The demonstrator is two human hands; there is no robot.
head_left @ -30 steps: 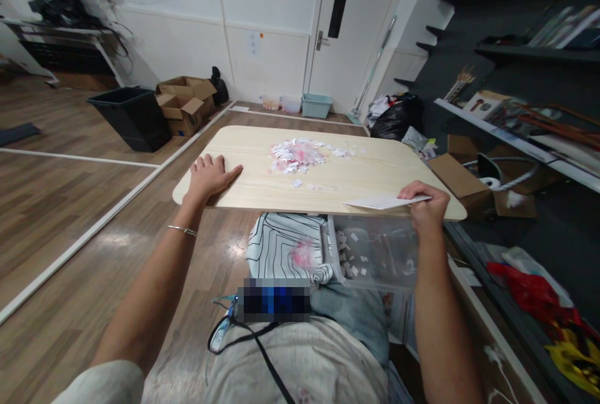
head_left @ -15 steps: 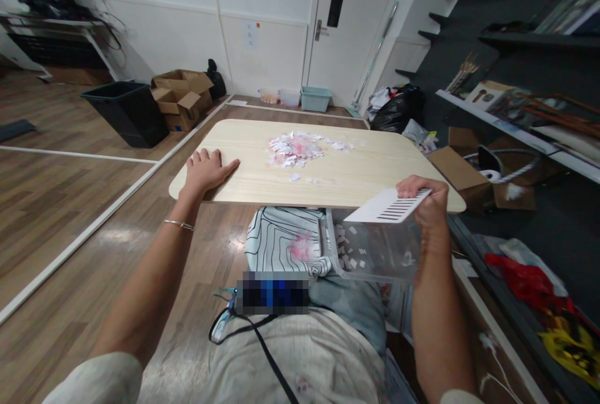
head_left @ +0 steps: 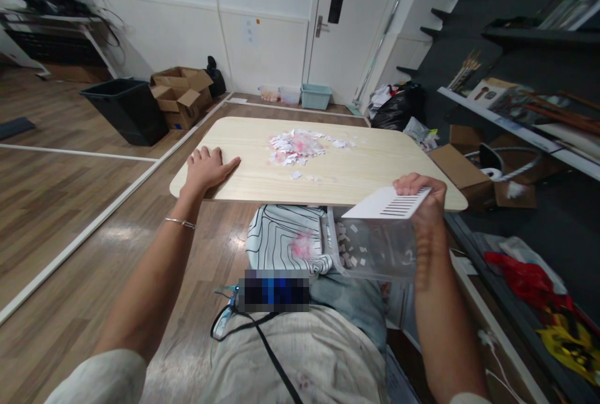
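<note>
1. Right hand (head_left: 420, 199), closed on a white card (head_left: 388, 204) printed with black stripes; card pinched at its right end, tilted, held at the near right edge of the table (head_left: 375, 169) and above a clear plastic bin (head_left: 375, 247).
2. Clear plastic bin, set under the near table edge on the lap, just beside the right forearm; small white paper scraps (head_left: 349, 247) visible inside through its wall.
3. Left hand (head_left: 209, 167), open and flat, palm down on the near left part of the table, fingers spread and pointing toward the middle; gripping nothing. Thin bracelet (head_left: 180, 223) around the left wrist.
4. Pile of paper bits (head_left: 295, 146), white and pink, in the middle of the table, well apart from both hands; a few stray bits (head_left: 296, 175) lying nearer the front edge.
5. Striped cloth (head_left: 281, 238), black lines on white with a pink smudge, below the table edge, just left of the bin.
6. Black tub (head_left: 124, 110) and open cardboard boxes (head_left: 180, 94) on the wooden floor beyond the left hand.
7. Small blue basket (head_left: 315, 97) by the white door (head_left: 356, 22) at the far wall.
8. Black bag (head_left: 398, 110) and shelves (head_left: 525, 116) along the right side.
</note>
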